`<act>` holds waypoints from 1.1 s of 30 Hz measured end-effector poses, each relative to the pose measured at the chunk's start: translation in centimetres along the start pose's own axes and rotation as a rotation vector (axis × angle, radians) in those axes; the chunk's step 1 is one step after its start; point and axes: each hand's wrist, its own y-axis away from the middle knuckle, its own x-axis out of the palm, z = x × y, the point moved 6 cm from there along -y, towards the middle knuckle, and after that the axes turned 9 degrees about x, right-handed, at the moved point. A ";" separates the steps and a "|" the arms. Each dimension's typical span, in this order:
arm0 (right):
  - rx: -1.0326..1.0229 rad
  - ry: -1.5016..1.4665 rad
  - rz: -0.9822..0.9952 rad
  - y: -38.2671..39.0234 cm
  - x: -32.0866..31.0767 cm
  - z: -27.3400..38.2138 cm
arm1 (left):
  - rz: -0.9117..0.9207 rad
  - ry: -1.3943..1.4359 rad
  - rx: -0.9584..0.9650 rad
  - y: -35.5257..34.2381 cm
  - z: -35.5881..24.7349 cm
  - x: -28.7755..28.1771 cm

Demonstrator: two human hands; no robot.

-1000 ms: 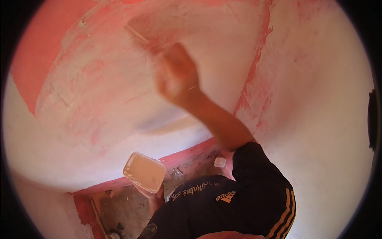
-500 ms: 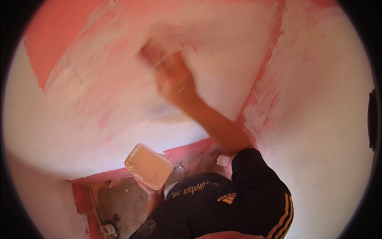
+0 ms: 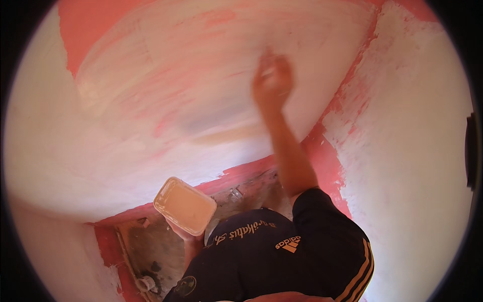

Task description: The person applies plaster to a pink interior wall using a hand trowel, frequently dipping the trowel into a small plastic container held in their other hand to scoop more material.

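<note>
My right hand (image 3: 272, 83) is raised over the patchy pink-and-white wall (image 3: 166, 100) in front of me, blurred by motion. Its fingers are closed round a flat tool (image 3: 267, 56), too smeared to show its exact shape or whether it touches the surface. Low in the view, my left hand (image 3: 185, 229) grips a rectangular plastic container (image 3: 184, 205) from underneath, with smooth cream-coloured paste inside. My dark short-sleeved shirt fills the bottom centre and hides part of the left forearm.
A whitened side wall (image 3: 407, 151) rises at the right, another (image 3: 55, 251) at lower left. A red band (image 3: 251, 166) runs along the wall's foot. On the grimy floor (image 3: 166, 251) are small debris, a long thin pole (image 3: 128, 256) and a small white bucket (image 3: 147, 283).
My right hand has swung to the right with the blurred tool. The container has shifted slightly, and the view has moved a little. The small white box on the floor is now hidden.
</note>
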 end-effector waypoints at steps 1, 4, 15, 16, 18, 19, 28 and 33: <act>-0.142 -0.140 0.050 3.4 0.8 5.8 | -0.020 -0.022 0.007 -0.4 -1.8 -1.4; -0.207 -0.401 0.349 13.3 3.5 18.0 | -0.020 -0.027 0.003 -1.9 -7.8 -6.2; 0.321 -0.012 -0.112 15.3 4.9 14.8 | 0.178 0.078 -0.134 -7.1 -26.4 -18.3; 0.230 -0.004 -0.092 18.0 6.6 17.9 | 0.100 0.027 -0.111 -7.4 -27.6 -19.0; 0.047 -0.035 -0.024 25.0 10.7 27.7 | 0.018 -0.030 -0.076 -7.9 -29.9 -20.3; -0.022 -0.115 0.063 28.2 12.0 32.9 | -0.072 -0.044 -0.038 -8.2 -30.8 -21.3; 0.059 -0.465 0.176 31.1 7.8 30.2 | 0.032 -0.006 0.029 -9.7 -32.1 -21.1; 0.420 -0.199 -0.060 29.1 8.2 19.3 | 0.069 0.017 0.009 -9.9 -30.9 -22.2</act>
